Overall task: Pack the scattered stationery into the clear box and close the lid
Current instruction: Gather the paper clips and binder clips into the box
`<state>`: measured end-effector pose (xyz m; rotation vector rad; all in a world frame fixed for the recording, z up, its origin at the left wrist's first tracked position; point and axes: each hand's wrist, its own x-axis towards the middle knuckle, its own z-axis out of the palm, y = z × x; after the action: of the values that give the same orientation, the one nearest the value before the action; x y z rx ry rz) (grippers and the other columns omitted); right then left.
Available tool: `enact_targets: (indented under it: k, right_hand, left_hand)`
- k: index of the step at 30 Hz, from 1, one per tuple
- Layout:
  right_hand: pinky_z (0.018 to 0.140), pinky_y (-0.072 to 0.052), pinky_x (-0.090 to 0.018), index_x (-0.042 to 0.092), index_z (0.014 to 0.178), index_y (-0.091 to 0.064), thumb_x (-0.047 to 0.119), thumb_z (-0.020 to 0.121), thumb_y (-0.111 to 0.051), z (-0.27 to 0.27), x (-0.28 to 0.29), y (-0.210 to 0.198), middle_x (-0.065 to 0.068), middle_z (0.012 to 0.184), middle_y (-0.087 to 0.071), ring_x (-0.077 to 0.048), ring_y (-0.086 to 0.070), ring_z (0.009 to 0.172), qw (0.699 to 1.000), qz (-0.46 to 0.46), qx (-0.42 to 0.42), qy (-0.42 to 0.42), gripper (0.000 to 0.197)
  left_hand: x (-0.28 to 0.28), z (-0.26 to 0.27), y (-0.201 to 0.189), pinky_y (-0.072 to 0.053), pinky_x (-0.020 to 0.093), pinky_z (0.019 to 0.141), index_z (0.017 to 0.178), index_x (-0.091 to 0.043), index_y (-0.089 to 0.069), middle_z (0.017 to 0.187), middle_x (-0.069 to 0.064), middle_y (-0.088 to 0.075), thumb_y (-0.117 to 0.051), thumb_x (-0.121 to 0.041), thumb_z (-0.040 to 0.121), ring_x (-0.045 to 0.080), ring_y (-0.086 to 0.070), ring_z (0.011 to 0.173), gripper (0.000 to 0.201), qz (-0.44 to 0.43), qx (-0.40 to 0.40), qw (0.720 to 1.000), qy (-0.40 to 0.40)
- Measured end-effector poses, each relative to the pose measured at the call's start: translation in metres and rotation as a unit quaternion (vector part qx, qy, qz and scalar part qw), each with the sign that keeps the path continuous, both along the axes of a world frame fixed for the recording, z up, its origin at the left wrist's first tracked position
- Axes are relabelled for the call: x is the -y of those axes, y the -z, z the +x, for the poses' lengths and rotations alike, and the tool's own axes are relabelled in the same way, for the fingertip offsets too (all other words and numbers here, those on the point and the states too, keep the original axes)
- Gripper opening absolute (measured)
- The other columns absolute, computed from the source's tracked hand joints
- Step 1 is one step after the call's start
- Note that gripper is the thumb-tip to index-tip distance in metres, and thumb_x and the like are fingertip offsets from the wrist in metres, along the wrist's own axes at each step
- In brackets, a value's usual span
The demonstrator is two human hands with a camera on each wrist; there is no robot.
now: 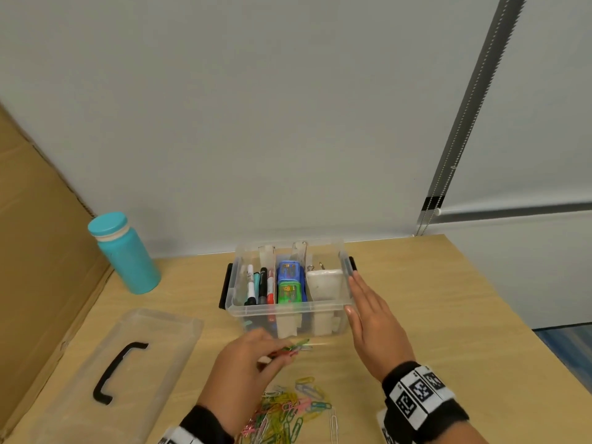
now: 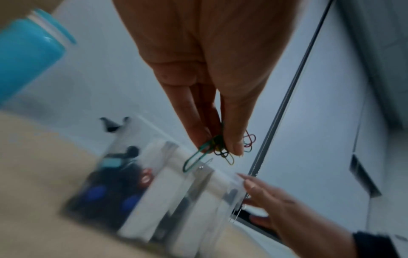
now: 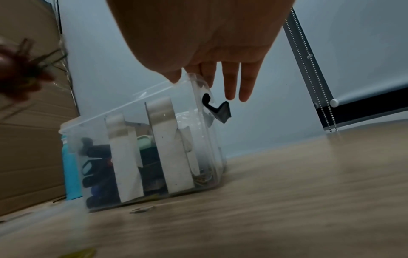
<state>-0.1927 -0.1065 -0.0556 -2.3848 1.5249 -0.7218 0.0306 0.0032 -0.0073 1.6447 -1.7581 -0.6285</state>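
The clear box [image 1: 237, 310] stands open mid-table, split into three compartments: markers [image 1: 261, 285] on the left, blue and green cases [image 1: 290, 282] in the middle, a white block [image 1: 325, 283] on the right. My left hand [image 1: 246, 363] pinches a small bunch of coloured paper clips [image 1: 293, 349] just in front of the box; the left wrist view shows the clips [image 2: 217, 148] hanging from thumb and fingertips above the box [image 2: 154, 188]. My right hand [image 1: 368, 315] lies flat with straight fingers [image 3: 229, 83] against the right wall of the box [image 3: 205, 139]. Loose paper clips [image 1: 288, 411] lie near the table's front.
The clear lid [image 1: 153, 328] with a black handle [image 1: 117, 371] lies flat at the front left. A teal bottle [image 1: 123, 254] stands at the back left beside a cardboard panel [image 1: 35, 251]. A wall and a window blind close off the back.
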Motion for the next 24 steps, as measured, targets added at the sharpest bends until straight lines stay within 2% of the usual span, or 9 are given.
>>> enact_targets:
  k: [5,8,11,13,16,17,20,22,24]
  right_hand:
    - [0.113,-0.025,-0.023,0.026,0.152,-0.017,0.045,0.098,-0.018,0.003,-0.001,0.002,0.013,0.158,-0.014,-0.008,-0.028,0.140,0.999,-0.023,0.036,0.000,0.057]
    - [0.111,-0.025,-0.021,0.025,0.152,-0.017,0.041,0.098,-0.020,0.003,-0.001,0.003,0.011,0.159,-0.014,-0.008,-0.030,0.140,0.999,-0.029,0.032,-0.003,0.056]
    - [0.112,-0.026,-0.021,0.025,0.152,-0.017,0.037,0.100,-0.025,0.003,-0.001,0.004,0.011,0.159,-0.013,-0.007,-0.029,0.140,0.999,-0.026,0.037,-0.006,0.054]
    - [0.112,-0.027,-0.022,0.026,0.152,-0.015,0.035,0.101,-0.027,0.003,-0.001,0.004,0.013,0.159,-0.011,-0.007,-0.027,0.141,0.999,-0.020,0.047,-0.008,0.053]
    - [0.112,-0.032,-0.026,0.028,0.152,-0.013,0.042,0.099,-0.020,0.003,0.000,0.006,0.016,0.159,-0.008,-0.006,-0.026,0.141,0.998,-0.023,0.055,-0.011,0.055]
    - [0.112,-0.033,-0.027,0.029,0.152,-0.012,0.044,0.098,-0.017,0.003,0.000,0.006,0.016,0.159,-0.008,-0.007,-0.026,0.141,0.998,-0.023,0.056,-0.011,0.057]
    - [0.112,-0.034,-0.027,0.031,0.152,-0.009,0.048,0.096,-0.012,0.004,-0.002,0.006,0.019,0.159,-0.005,-0.007,-0.025,0.142,0.998,-0.019,0.057,-0.011,0.059]
    - [0.111,-0.035,-0.026,0.031,0.152,-0.010,0.048,0.096,-0.014,0.003,-0.001,0.004,0.019,0.159,-0.004,-0.006,-0.024,0.142,0.998,-0.019,0.059,-0.012,0.058]
    - [0.110,-0.034,-0.024,0.030,0.152,-0.012,0.043,0.100,-0.022,0.003,-0.002,0.004,0.019,0.159,-0.006,-0.006,-0.025,0.142,0.998,-0.018,0.060,-0.010,0.055]
  left_hand:
    - [0.056,-0.032,-0.051,-0.046,0.016,0.086,0.111,-0.026,-0.067,0.097,-0.011,-0.064,-0.063,-0.030,0.086,0.002,-0.057,0.089,0.025,-0.062,0.060,0.996,0.013]
    - [0.100,-0.048,-0.060,-0.047,0.023,0.086,0.112,-0.021,-0.069,0.099,-0.003,-0.068,-0.062,-0.030,0.088,0.010,-0.059,0.090,0.026,-0.074,0.095,0.993,-0.002]
    - [0.133,-0.057,-0.048,-0.045,0.023,0.089,0.110,-0.017,-0.070,0.103,0.000,-0.071,-0.061,-0.028,0.090,0.012,-0.062,0.092,0.025,0.008,0.152,0.988,0.008]
    - [0.149,-0.063,-0.039,-0.049,0.031,0.091,0.106,-0.012,-0.071,0.101,0.005,-0.071,-0.061,-0.027,0.089,0.018,-0.064,0.094,0.025,0.078,0.207,0.975,0.024]
    - [0.162,-0.076,-0.039,-0.049,0.032,0.079,0.096,-0.006,-0.068,0.086,0.006,-0.064,-0.064,-0.026,0.087,0.026,-0.065,0.094,0.022,0.142,0.292,0.945,0.035]
    - [0.165,-0.080,-0.040,-0.048,0.032,0.077,0.093,-0.004,-0.067,0.087,0.007,-0.063,-0.066,-0.025,0.086,0.027,-0.064,0.094,0.023,0.153,0.304,0.940,0.039]
    - [0.163,-0.077,-0.041,-0.049,0.033,0.090,0.101,-0.003,-0.067,0.107,0.010,-0.067,-0.066,-0.029,0.086,0.025,-0.063,0.100,0.030,0.155,0.268,0.950,0.047]
    - [0.150,-0.065,-0.046,-0.048,0.033,0.097,0.110,-0.009,-0.068,0.111,0.004,-0.069,-0.063,-0.030,0.088,0.017,-0.063,0.101,0.031,0.124,0.169,0.977,0.034]
    - [0.127,-0.048,-0.052,-0.049,0.029,0.097,0.115,-0.016,-0.067,0.112,-0.002,-0.069,-0.060,-0.029,0.090,0.010,-0.063,0.099,0.029,0.067,0.090,0.994,0.015]
